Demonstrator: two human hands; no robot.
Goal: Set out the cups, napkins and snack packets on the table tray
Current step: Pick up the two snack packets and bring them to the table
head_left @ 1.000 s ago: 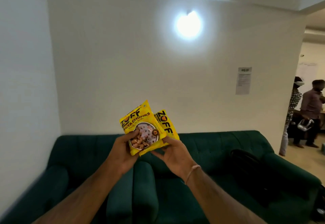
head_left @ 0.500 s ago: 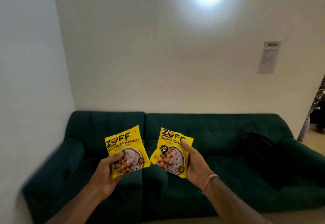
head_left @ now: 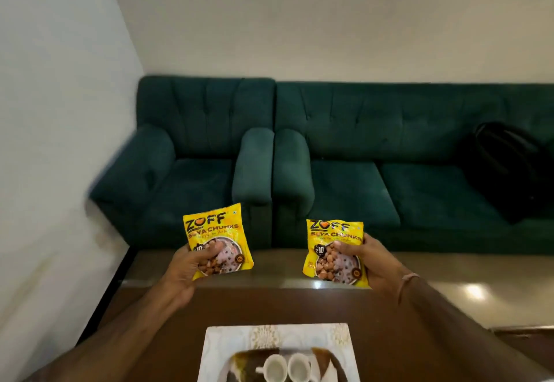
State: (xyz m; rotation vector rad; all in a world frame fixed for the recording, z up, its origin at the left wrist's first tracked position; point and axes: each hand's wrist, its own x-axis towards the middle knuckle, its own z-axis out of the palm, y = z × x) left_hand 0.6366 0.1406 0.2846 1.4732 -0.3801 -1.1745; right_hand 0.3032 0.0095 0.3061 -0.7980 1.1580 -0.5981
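My left hand (head_left: 185, 273) grips a yellow Zoff soya chunks packet (head_left: 213, 233), held upright above the far edge of the brown table (head_left: 389, 330). My right hand (head_left: 376, 264) grips a second yellow packet (head_left: 332, 233) of the same kind, apart from the first. Below them at the near edge lies a white patterned tray (head_left: 221, 339) with a dark oval centre. Two white cups (head_left: 286, 368) stand side by side on it. A white napkin (head_left: 331, 371) shows at the tray's right, partly cut off by the frame.
A dark green armchair (head_left: 192, 154) and matching sofa (head_left: 389, 148) stand against the wall beyond the table. A black bag (head_left: 509, 166) rests on the sofa's right end. A white wall (head_left: 60, 142) runs along the left. Glossy floor (head_left: 479, 288) lies at the right.
The view has tilted down, bringing the table and tray into sight. My hands have spread further apart, each with its own packet, and lowered toward the table.
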